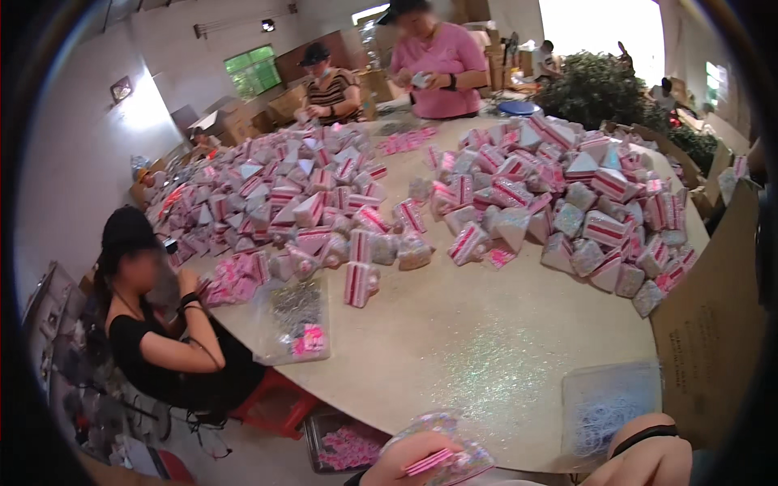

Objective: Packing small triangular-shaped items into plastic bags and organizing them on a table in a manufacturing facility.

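From my end, the left hand [413, 458] is lowest, bent inward at the bottom edge, its fingers grasping a glittery piece [472, 465]; pink-and-white layers show against those fingers, and I can't tell whether they belong to it. The right hand [660, 466] is bent and cut off below, a black band [646, 438] crossing it. Its fingertips are out of my sight, so I can't say whether they're released or clenched. Just beyond it sits a clear tray [609, 379] of silvery strands. Left of the left fingers, a bin [312, 444] of pink bits is partly hidden under the desk [454, 348]. Well beyond both hands, pink-and-white wedges [510, 193] overlap in heaps; farther still, co-workers [442, 61] blur.
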